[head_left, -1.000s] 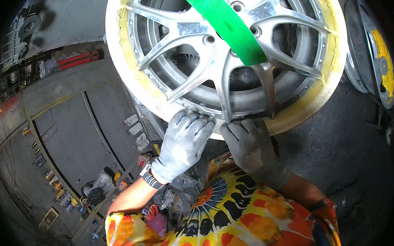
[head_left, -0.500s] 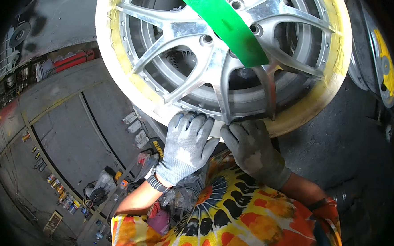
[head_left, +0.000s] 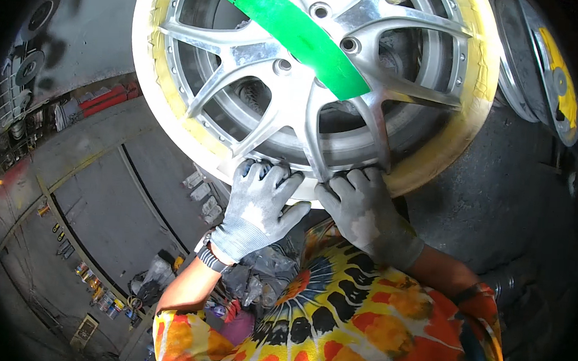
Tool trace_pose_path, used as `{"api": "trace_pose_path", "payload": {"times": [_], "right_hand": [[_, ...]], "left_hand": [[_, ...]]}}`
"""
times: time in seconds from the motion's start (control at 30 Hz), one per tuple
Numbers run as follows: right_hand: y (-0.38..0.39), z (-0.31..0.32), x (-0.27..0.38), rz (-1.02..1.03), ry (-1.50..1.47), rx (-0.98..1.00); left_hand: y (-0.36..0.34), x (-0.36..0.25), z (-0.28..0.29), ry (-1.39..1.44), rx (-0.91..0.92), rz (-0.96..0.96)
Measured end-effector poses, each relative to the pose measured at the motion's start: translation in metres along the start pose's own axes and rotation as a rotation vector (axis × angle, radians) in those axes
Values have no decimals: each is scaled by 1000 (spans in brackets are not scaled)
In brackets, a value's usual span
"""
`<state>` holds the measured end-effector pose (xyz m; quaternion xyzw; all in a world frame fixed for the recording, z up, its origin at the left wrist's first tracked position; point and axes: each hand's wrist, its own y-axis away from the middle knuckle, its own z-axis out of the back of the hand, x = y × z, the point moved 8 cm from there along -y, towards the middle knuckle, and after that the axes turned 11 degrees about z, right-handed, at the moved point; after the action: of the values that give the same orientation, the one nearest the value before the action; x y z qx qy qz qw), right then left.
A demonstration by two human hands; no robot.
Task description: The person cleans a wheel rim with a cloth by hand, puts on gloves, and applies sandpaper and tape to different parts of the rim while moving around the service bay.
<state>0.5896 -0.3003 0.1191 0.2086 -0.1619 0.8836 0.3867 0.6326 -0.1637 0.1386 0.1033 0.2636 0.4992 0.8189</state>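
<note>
A silver multi-spoke alloy wheel rim [head_left: 286, 108] fills the top of the view, its outer lip wrapped in yellowish masking tape [head_left: 447, 156]. A strip of green tape [head_left: 296, 34] crosses its hub. My left hand [head_left: 258, 208], in a grey glove, lies flat on the rim's lower edge with fingers spread. Right beside it, my right hand [head_left: 365, 214], also gloved in grey, presses its fingers on the same lower edge at the foot of a spoke. Both hands touch the rim; neither holds a loose object.
Another wheel with a yellow centre [head_left: 555, 83] leans at the upper right. A concrete floor [head_left: 105, 197] with painted lines spreads at the left, with small cans and clutter [head_left: 94, 288] along it. Red bars [head_left: 107, 99] lie at the far left.
The rim has shifted left and slightly down in view. Both gloved hands stay on its lower edge, the left hand's fingers spreading a little wider.
</note>
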Motion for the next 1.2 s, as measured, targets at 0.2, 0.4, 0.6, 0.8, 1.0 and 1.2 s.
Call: {"api": "trace_pose_path", "payload": {"times": [0.2,0.4,0.6,0.8,1.0,1.2], "right_hand": [[-1,-4,0,-20,-7,64],[-1,-4,-1,-11,-33,33],[2,-2,1,43,3,38],[1,1,1,25,-3,75],[4,-2,0,48,7,35],[6,-4,-1,67,-35,105]], "left_hand": [[5,0,-3,16,-24,-11],[7,-1,-1,1,-33,-24],[18,0,-5,-16,-43,-82],[23,5,-12,-37,-158,-113],[22,8,-17,-1,-151,-76],[22,14,-15,64,-132,-57]]}}
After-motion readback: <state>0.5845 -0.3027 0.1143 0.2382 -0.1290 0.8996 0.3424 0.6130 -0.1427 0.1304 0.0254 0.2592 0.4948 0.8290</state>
